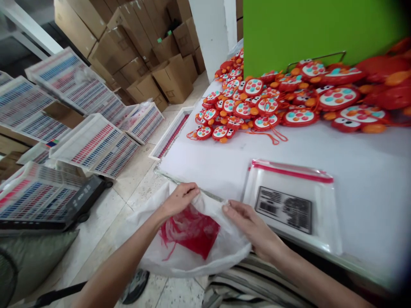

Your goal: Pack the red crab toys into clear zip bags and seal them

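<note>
A white, translucent plastic bag [231, 259] hangs open at the table's front edge. My left hand [181, 199] pinches its rim on the far side. My right hand [245, 218] grips the same rim a little to the right, so the edge is stretched between both hands. Inside the bag lies something red [202, 233], thin and partly see-through, with loose red strands; I cannot make out its exact kind. On the table beside my right hand rests a stack of clear zip bags [295, 192] with pink-red closures and a black printed label.
Many red crab-like toys [253, 87] with coloured dots are heaped on the white table [205, 160] before a green panel [321, 30]. Plastic crates [93, 141] stand on the floor at left, one stack on a black dolly [86, 199]. Cardboard boxes [173, 79] fill the back.
</note>
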Demonstrator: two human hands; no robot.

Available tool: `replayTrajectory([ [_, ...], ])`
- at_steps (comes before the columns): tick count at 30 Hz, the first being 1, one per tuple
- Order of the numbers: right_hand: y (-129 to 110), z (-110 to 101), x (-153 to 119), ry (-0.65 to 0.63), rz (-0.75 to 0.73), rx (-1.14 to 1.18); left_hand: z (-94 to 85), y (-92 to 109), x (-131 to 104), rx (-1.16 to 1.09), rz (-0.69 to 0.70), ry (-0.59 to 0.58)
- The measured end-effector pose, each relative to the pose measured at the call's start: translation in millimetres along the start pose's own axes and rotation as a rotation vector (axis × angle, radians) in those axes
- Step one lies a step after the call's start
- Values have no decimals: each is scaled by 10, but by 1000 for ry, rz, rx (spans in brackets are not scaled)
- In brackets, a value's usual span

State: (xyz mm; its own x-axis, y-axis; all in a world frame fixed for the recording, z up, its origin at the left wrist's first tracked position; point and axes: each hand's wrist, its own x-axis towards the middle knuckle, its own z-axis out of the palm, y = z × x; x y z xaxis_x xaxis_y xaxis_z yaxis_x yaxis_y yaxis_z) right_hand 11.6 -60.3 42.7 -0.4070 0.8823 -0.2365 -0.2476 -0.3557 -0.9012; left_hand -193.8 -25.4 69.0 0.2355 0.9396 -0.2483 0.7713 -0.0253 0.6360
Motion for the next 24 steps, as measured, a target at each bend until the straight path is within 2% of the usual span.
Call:
replayTrajectory([
  [2, 30, -87, -8, -86, -58, -294, -37, -57, 26, -22, -29, 33],
  [4, 98, -186, -27, -111, -100, -524, -57, -100, 29, -27, -69, 96],
  [6, 170, -264, -54, -129, -74, -553, -62, -104, -24, -19, -112, 183],
  [8, 207, -289, -90, -185, 50, -368, -38, -50, -159, 57, -114, 304],
  [11, 173, -212, -154, -189, 254, 52, 104, 99, -506, 353, -6, 436],
  [13, 126, -123, -189, -140, 301, 233, 275, 177, -797, 490, 54, 372],
  [15, 105, -46, -205, -92, 324, 357, 474, 195, -1099, 502, 28, 294],
  [17, 133, 10, -197, -31, 350, 464, 665, 158, -1382, 475, -83, 330],
  [20, 237, 79, -166, 41, 390, 584, 917, 59, -1711, 323, -386, 393],
  [22, 311, 133, -162, 69, 406, 633, 1068, 7, -1827, 37, -611, 339],
  [24, 367, 184, -186, 78, 422, 660, 1187, -18, -1847, -395, -814, 315],
])
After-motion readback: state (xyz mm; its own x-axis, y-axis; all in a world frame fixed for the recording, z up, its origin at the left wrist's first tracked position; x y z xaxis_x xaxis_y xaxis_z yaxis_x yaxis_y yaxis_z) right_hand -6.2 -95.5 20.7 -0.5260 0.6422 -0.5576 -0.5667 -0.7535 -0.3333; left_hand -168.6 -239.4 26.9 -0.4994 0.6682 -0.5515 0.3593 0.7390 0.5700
